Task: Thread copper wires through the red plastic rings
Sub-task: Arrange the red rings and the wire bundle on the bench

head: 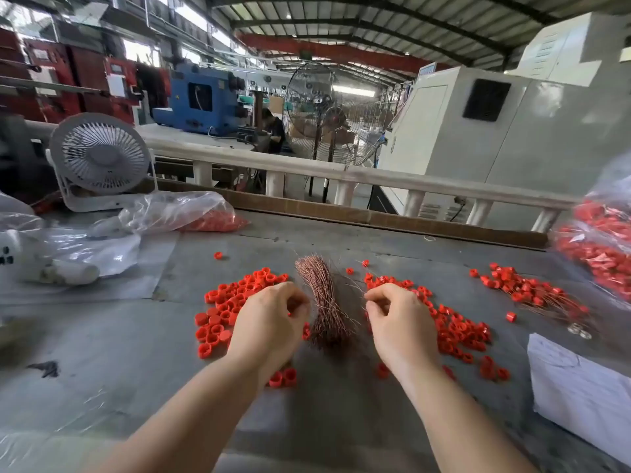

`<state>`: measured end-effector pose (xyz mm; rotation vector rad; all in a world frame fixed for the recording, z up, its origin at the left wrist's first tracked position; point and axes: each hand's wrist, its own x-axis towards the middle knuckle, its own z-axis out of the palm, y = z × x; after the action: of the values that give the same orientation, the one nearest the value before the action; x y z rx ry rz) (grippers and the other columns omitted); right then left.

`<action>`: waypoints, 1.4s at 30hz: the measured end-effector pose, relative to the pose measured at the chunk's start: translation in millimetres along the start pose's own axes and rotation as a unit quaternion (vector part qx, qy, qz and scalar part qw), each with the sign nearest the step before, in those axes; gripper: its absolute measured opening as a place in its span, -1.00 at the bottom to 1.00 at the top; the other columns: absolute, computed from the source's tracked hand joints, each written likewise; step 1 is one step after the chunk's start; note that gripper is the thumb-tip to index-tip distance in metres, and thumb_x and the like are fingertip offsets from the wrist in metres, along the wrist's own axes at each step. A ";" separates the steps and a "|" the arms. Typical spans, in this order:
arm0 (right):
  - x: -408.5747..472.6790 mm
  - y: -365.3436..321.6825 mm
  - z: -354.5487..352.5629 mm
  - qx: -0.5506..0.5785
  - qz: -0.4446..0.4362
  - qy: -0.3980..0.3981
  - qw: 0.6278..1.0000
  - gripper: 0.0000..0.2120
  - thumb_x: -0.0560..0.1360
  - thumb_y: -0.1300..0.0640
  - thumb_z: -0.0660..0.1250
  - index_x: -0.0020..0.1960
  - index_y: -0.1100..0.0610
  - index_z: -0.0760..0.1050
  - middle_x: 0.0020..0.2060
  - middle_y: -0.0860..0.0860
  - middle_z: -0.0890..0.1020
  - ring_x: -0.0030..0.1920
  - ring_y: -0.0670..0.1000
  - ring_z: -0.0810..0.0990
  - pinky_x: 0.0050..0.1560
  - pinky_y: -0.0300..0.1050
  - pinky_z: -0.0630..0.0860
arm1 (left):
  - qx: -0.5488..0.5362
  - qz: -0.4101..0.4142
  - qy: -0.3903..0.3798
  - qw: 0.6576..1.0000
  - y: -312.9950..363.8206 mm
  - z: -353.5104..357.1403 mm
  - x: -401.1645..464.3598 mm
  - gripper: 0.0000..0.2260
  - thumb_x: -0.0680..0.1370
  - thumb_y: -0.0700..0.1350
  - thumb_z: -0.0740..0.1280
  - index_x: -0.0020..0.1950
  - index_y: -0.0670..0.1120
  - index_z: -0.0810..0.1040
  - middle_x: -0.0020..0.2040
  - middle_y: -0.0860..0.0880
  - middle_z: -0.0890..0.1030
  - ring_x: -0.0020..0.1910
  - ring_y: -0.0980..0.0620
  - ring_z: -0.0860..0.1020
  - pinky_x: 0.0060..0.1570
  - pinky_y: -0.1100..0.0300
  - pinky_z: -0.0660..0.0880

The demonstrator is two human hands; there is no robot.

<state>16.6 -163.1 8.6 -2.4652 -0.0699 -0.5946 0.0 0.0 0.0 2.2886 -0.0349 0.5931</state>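
Observation:
A bundle of thin copper wires (321, 302) lies on the grey table (136, 353) between my hands. Loose red plastic rings are heaped to its left (225, 308) and to its right (457, 332). My left hand (269, 322) hovers over the left heap with its fingers curled, and a speck of red ring shows at the fingertips. Right of the bundle, my right hand (396, 319) has thumb and forefinger pinched together where a fine wire strand seems to run. Rings with wires through them (532, 291) lie further right.
Clear plastic bags holding red rings sit at the far left (211, 220) and at the right edge (601, 240). A small white fan (99, 155) stands at the back left. A white sheet (580, 387) lies front right, and a railing (341, 172) borders the table's far side.

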 end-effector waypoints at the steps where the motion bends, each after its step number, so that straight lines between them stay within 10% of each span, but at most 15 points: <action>1: 0.0 0.7 2.1 0.004 -0.002 0.008 1.000 -0.87 0.50 0.21 0.29 -0.05 0.07 0.61 -0.12 -0.05 0.66 -0.08 -0.02 0.58 -0.18 -0.23 0.36 | -0.004 -0.004 0.013 1.000 -1.2 0.7 0.5 -0.92 0.48 -0.18 0.36 -0.11 -0.04 0.64 -0.24 0.13 0.57 -0.21 0.10 0.51 -0.20 0.32 0.33; 26: -13.0 -2.4 15.7 -0.008 -0.198 -0.071 0.978 -0.87 0.44 0.06 0.42 -0.05 0.07 0.66 -0.18 -0.05 0.55 -0.06 0.01 0.49 0.01 -0.11 0.42 | 0.005 0.058 0.026 0.998 -12.4 -0.6 -2.2 -0.94 0.46 -0.19 0.39 -0.12 -0.04 0.59 -0.32 0.21 0.45 -0.34 0.27 0.39 -0.22 0.56 0.27; 42: -7.8 3.2 23.9 -0.021 -0.159 -0.034 0.986 -0.83 0.53 0.17 0.30 0.07 0.11 0.62 -0.05 -0.02 0.65 0.01 0.01 0.56 0.03 -0.20 0.39 | 0.145 0.113 -0.066 0.981 -16.2 9.2 -1.1 -0.69 0.49 0.10 0.33 0.23 0.13 0.52 0.09 0.15 0.53 0.14 0.09 0.42 0.16 0.27 0.28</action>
<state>19.8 -151.6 -13.7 -2.5328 -0.4907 -0.6505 6.0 5.1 -16.9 2.6265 -0.2939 0.5928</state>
